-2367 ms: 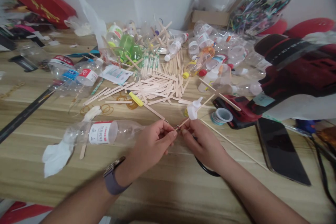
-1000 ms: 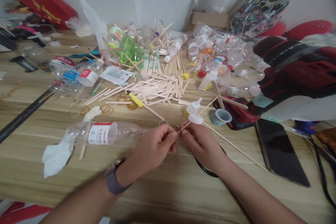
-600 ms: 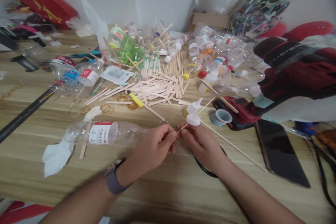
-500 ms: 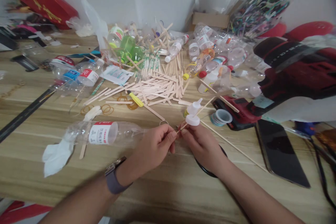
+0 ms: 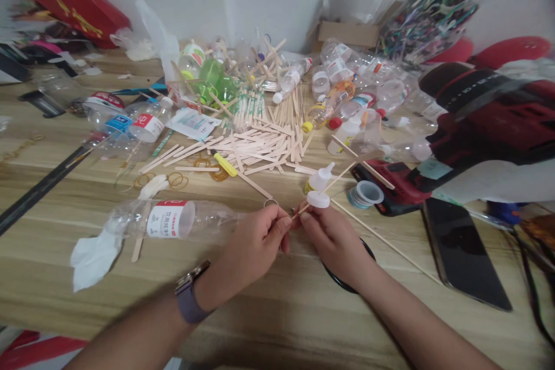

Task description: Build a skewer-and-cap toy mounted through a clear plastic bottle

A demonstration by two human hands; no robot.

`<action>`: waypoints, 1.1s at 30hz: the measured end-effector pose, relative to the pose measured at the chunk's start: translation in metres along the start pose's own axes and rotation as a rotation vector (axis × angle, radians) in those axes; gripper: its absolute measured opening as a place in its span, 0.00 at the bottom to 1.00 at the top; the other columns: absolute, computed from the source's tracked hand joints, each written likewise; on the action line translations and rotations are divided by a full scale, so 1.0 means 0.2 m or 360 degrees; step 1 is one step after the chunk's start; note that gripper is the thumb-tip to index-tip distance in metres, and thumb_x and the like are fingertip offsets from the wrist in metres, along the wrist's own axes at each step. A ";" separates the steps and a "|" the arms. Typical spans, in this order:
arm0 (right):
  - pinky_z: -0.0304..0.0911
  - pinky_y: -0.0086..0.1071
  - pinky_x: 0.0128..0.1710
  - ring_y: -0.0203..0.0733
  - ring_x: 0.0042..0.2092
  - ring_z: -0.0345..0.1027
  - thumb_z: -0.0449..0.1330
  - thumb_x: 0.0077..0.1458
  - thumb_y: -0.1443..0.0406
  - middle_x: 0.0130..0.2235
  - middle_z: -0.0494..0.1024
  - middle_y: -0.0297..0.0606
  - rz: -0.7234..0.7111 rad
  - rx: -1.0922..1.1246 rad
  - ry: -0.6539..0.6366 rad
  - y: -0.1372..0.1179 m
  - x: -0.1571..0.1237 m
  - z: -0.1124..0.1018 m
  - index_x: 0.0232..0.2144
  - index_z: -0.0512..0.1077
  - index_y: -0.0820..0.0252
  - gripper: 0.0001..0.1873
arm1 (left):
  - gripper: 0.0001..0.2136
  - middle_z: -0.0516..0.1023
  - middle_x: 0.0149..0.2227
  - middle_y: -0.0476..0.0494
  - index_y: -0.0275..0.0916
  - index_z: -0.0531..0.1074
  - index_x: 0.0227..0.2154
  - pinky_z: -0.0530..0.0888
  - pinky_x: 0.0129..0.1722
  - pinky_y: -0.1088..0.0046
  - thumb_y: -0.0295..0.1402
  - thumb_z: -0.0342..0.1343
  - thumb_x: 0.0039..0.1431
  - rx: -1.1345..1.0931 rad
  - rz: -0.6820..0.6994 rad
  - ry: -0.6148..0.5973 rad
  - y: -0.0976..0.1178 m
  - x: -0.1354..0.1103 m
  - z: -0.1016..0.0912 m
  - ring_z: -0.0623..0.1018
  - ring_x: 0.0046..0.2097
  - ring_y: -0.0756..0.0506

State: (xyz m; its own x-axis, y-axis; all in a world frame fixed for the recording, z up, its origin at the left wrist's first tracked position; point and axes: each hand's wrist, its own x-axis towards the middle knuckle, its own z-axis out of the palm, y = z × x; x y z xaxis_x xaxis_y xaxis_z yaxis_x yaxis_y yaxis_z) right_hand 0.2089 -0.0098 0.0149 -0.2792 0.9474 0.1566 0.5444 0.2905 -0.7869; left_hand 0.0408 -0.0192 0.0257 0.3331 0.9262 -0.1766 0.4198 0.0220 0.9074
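Before me on the table, my left hand [image 5: 260, 237] and my right hand [image 5: 336, 240] meet with fingertips closed. Both pinch a thin wooden stick [image 5: 338, 179] that slants up to the right. A white round cap [image 5: 318, 200] sits along this stick beside my right fingers; whether the stick runs through it I cannot tell. Close to my left fingers is a small metal ring [image 5: 271, 202], partly hidden. A clear plastic bottle [image 5: 208, 221] with a red and white label lies left of my left hand. Under my right hand shows part of a black loop [image 5: 340, 284].
Flat wooden sticks [image 5: 255, 144] lie piled ahead, with several plastic bottles [image 5: 342, 69] behind. A small glue bottle [image 5: 318, 179] stands past my hands. On the right are an open round tub [image 5: 365, 193], a red and black power tool [image 5: 477, 127] and a phone [image 5: 466, 254].
Almost nothing differs. My left wrist has shifted very slightly, and both hands keep the same pinch on the stick.
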 end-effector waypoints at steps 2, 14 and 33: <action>0.62 0.33 0.31 0.40 0.30 0.67 0.48 0.58 0.65 0.26 0.73 0.36 0.0045 0.0028 -0.0030 0.00 0.00 0.00 0.26 0.65 0.57 0.11 | 0.15 0.68 0.20 0.53 0.40 0.65 0.24 0.61 0.26 0.75 0.38 0.44 0.65 0.0051 0.0018 0.0043 0.00 0.00 0.00 0.66 0.23 0.51; 0.61 0.32 0.29 0.39 0.28 0.66 0.47 0.59 0.64 0.24 0.72 0.35 0.0119 0.0111 -0.0011 -0.01 0.00 0.00 0.23 0.65 0.57 0.14 | 0.16 0.72 0.24 0.51 0.40 0.66 0.25 0.63 0.30 0.74 0.39 0.43 0.66 0.0102 0.0088 0.0018 -0.02 0.00 0.01 0.71 0.28 0.50; 0.57 0.32 0.28 0.39 0.27 0.59 0.48 0.59 0.60 0.24 0.65 0.32 0.0294 0.0437 0.0010 -0.02 -0.01 0.04 0.24 0.62 0.55 0.13 | 0.17 0.65 0.19 0.55 0.39 0.65 0.24 0.61 0.26 0.76 0.40 0.42 0.67 -0.0159 0.0036 -0.0096 0.00 0.01 0.00 0.65 0.22 0.52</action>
State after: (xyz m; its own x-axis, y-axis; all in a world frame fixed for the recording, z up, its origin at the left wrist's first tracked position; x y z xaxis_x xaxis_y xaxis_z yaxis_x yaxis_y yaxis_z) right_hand 0.2009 -0.0139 0.0121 -0.1901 0.9818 -0.0009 0.3517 0.0673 -0.9337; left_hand 0.0421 -0.0167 0.0243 0.3931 0.9026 -0.1754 0.3265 0.0413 0.9443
